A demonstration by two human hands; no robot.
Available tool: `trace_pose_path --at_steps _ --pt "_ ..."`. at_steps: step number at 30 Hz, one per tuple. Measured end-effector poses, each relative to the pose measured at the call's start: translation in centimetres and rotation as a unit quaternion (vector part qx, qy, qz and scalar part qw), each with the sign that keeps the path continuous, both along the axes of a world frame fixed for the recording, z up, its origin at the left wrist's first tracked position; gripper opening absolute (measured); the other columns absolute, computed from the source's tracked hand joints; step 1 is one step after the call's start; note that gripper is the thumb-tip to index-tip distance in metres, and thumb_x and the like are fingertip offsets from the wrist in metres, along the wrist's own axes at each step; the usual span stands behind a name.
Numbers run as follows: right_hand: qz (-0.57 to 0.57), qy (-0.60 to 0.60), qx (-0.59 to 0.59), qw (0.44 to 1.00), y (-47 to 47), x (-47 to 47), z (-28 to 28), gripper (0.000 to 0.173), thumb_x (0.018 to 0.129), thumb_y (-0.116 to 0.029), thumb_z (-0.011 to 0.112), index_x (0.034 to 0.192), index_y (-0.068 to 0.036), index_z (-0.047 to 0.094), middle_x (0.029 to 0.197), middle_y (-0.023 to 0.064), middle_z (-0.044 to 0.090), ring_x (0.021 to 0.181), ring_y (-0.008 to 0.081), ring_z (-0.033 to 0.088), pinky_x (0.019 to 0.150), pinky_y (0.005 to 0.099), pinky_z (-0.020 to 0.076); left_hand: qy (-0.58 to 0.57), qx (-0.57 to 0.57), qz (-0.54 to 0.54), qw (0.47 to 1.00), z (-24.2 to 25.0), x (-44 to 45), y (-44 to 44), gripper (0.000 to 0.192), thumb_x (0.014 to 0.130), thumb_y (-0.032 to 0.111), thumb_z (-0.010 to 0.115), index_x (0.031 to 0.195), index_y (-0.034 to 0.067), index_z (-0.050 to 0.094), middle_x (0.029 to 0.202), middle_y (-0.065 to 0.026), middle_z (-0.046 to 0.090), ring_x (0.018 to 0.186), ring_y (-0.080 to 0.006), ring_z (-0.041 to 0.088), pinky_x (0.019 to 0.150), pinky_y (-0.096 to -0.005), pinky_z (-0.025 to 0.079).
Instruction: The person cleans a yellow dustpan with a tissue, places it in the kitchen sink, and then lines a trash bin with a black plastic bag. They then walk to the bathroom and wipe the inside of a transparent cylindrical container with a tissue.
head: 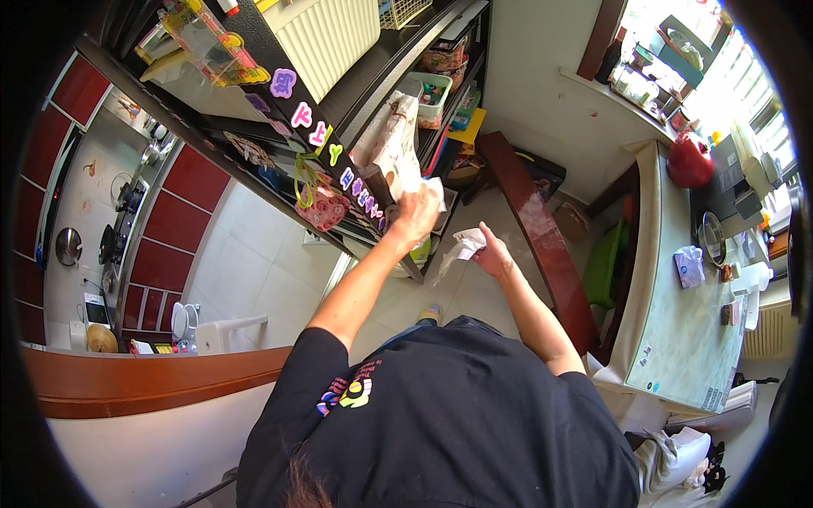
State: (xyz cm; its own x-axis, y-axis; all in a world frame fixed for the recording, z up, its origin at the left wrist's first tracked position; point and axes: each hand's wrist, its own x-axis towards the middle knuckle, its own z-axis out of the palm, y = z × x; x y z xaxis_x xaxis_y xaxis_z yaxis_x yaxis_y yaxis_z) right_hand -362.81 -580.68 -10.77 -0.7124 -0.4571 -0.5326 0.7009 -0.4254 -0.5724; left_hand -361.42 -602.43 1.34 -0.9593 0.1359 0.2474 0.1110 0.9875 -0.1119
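Observation:
My left hand (416, 214) reaches to the dark shelf unit, its fingers closed around the near end of a pale, patterned plastic or cloth bundle (400, 143). A white piece, perhaps tissue, shows just beyond the fingers. My right hand (494, 253) is over the floor, a little to the right, pinching a crumpled white plastic bag or wrapper (469, 244) that hangs down at its left. The hands are apart. What lies under my left hand is hidden.
Colourful letter stickers (317, 134) cover the shelf's edge, where a pink floral bag (322, 206) hangs. A light-green tub (433, 94) stands on a shelf. A dark red wooden bench (540, 235) stands to the right, before a covered table (679, 330). A white stool (222, 335) is at the left.

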Motion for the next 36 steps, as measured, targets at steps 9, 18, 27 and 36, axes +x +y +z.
trace_pose_path --at_steps 9,18,27,36 --pt "0.032 0.127 -0.227 0.965 -1.8 -0.3 12.2 0.047 0.102 -0.042 0.051 0.128 -0.003 0.057 0.118 0.0084 0.067 0.104 0.0212 0.064 0.095 0.04 0.05 0.0 0.203 -0.098 0.974 2.6 7.4 7.4 0.018 0.084 0.007 0.057 0.098 -0.004 0.061 0.102 -0.0212 0.062 0.064 -0.0329 0.068 0.058 -0.0411 0.057" --pt "0.071 0.362 0.566 0.737 11.4 2.4 -4.1 0.027 0.098 -0.023 0.06 0.107 0.002 0.064 0.093 0.0103 0.068 0.086 0.0182 0.062 0.075 0.0338 0.0503 0.003 0.333 -0.259 0.907 4.5 13.0 6.7 0.022 0.085 0.01 0.067 0.105 0.004 0.065 0.096 -0.0102 0.065 0.076 -0.0273 0.067 0.063 -0.0352 0.057" --pt "0.159 0.229 0.785 0.552 23.4 2.4 -4.5 0.035 0.09 -0.037 0.064 0.11 -0.009 0.064 0.107 0.0179 0.068 0.101 0.0384 0.066 0.08 0.0507 0.054 -0.046 0.511 -0.06 0.856 4.0 19.3 -0.1 0.01 0.091 0.005 0.063 0.097 0.0 0.067 0.087 -0.0098 0.067 0.073 -0.0199 0.069 0.066 -0.0295 0.055" --pt "0.027 0.565 0.283 0.775 -8.2 -7.7 19.1 0.079 0.089 -0.051 0.068 0.143 0.001 0.045 0.143 0.019 0.051 0.133 0.0268 0.047 0.11 0.0357 0.0365 -0.024 0.452 -0.139 0.881 4.5 18.3 1.1 0.009 0.09 0.01 0.063 0.097 0.006 0.066 0.089 -0.0101 0.066 0.076 -0.0299 0.067 0.066 -0.0373 0.053"
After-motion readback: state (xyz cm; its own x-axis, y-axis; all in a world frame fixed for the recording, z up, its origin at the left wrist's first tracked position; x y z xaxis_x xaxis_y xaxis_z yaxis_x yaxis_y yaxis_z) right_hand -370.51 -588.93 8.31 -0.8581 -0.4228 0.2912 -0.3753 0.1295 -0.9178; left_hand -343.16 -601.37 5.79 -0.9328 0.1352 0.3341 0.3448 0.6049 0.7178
